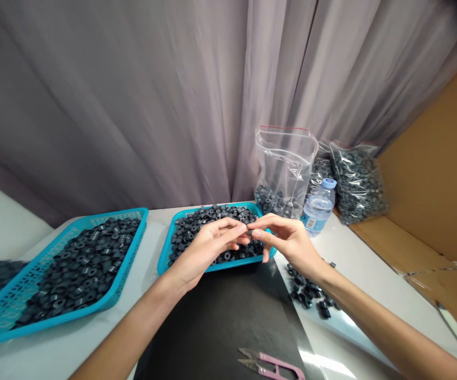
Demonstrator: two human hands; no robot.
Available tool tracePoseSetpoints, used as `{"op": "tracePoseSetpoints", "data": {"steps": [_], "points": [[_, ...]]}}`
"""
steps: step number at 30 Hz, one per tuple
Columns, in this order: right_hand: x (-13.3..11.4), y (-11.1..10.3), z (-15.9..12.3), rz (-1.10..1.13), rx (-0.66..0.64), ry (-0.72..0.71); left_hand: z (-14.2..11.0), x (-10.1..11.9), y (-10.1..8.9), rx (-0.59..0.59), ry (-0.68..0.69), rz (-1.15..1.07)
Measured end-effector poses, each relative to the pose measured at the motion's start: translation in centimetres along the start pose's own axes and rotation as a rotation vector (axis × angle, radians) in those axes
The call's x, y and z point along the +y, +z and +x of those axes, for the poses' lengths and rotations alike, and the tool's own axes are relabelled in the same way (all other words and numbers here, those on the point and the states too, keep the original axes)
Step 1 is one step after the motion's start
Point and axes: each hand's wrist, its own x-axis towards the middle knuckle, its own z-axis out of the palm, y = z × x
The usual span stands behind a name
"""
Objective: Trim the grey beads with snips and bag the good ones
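Observation:
Above the middle blue basket (163, 254), my left hand (211, 241) and my right hand (287, 238) meet fingertip to fingertip. Both are closed in a pinch on a small black part (249, 233), mostly hidden by the fingers. Many similar black ring-shaped parts (191, 227) fill the basket beneath. Under my right forearm lies a loose pile of black parts (306, 289) on the white table. A pair of pink thread snips (272, 365) rests on the dark mat (224, 311), apart from both hands.
A second blue basket (127, 274) of black parts stands left. Behind my right hand are an open zip bag (286, 158) partly filled with parts, a water bottle (319, 208) and a full bag (359, 182). A cardboard box (438, 174) borders the right; a grey curtain (153, 105) hangs behind.

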Motion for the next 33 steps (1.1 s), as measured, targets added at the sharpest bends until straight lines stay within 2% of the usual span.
{"op": "tracePoseSetpoints", "data": {"steps": [8,15,18,22,29,31,33], "points": [[0.2,0.3,-0.2,0.007,-0.004,-0.022,0.5,-0.4,0.2,0.122,0.072,0.0],[0.1,0.4,-0.1,0.017,0.065,0.013,0.0,-0.7,0.5,0.173,0.303,0.212],[-0.1,0.4,-0.2,0.02,0.082,0.004,-0.3,-0.8,0.7,0.198,0.357,0.268],[-0.3,0.3,-0.3,0.024,0.048,-0.006,-0.4,-0.8,0.7,0.216,0.37,0.279],[0.1,0.5,-0.5,-0.04,0.054,-0.027,-0.4,-0.9,0.8,0.173,0.368,0.251],[-0.3,0.3,-0.4,-0.09,0.073,-0.046,-0.2,-0.6,0.4,0.147,0.366,0.3],[-1.8,-0.5,0.1,-0.228,0.117,-0.13,0.0,-0.1,-0.6,0.159,0.375,0.428]]}}
